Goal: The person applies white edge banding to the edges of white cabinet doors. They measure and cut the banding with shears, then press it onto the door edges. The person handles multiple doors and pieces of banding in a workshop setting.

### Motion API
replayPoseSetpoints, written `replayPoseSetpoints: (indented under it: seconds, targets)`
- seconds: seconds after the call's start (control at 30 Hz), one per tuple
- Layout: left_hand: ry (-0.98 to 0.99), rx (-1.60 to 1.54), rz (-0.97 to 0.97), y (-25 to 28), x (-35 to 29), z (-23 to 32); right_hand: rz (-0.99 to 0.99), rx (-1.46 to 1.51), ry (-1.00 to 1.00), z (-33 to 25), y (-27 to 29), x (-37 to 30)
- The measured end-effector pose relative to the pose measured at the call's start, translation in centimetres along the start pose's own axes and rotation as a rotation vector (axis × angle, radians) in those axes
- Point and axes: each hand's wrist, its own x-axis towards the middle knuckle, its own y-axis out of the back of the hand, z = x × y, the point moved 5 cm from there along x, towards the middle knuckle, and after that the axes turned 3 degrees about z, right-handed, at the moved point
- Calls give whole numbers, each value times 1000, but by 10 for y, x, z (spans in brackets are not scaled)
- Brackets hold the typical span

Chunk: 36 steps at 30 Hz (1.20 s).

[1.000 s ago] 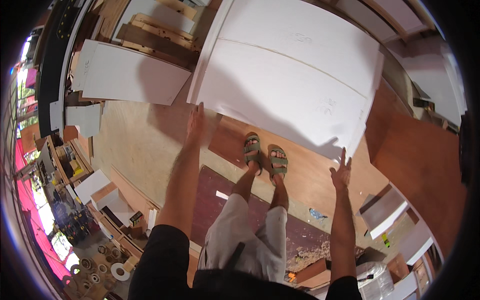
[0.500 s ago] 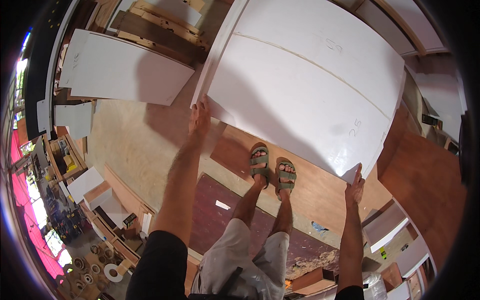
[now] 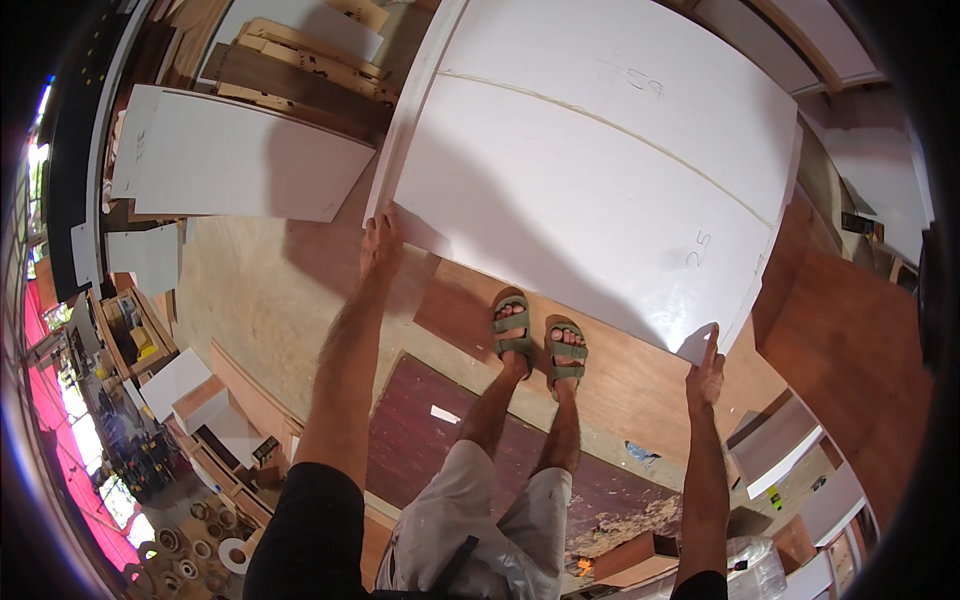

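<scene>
A large white cabinet-like piece [image 3: 590, 190] with a seam line across its face and raised rims along its sides lies in front of me. My left hand [image 3: 381, 245] grips its near left corner, fingers over the edge and thumb hidden. Farther right, my right hand [image 3: 706, 380] holds the near right corner, one finger stretched along its side. Pencil marks are on the white face. The underside of the piece is hidden, so I cannot tell what supports it.
My sandalled feet stand on a brown wooden sheet [image 3: 465, 310], close to the piece's near edge. To the left lie a white panel [image 3: 240, 150] and stacked boards [image 3: 300, 75]. A dark red board [image 3: 430, 400] is underfoot nearer me. Another brown sheet [image 3: 850, 340] lies right.
The whole view has shifted slightly, so the piece, both hands and the surroundings appear a little farther left and mostly lower. Both hands keep their hold on the corners.
</scene>
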Motion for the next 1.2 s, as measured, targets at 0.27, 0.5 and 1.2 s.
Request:
replayPoseSetpoints:
  seconds: [0.27,0.5,1.2]
  targets:
    - [7,-15,-20,-7,-1,-4,-133,-39,-97,10,-8,1]
    - [-46,104,-17,-54,6,-25,-157,-25,-108,24,-25,1]
    - [180,-662,139,9,128,-4,76,668,-209,72,36,159]
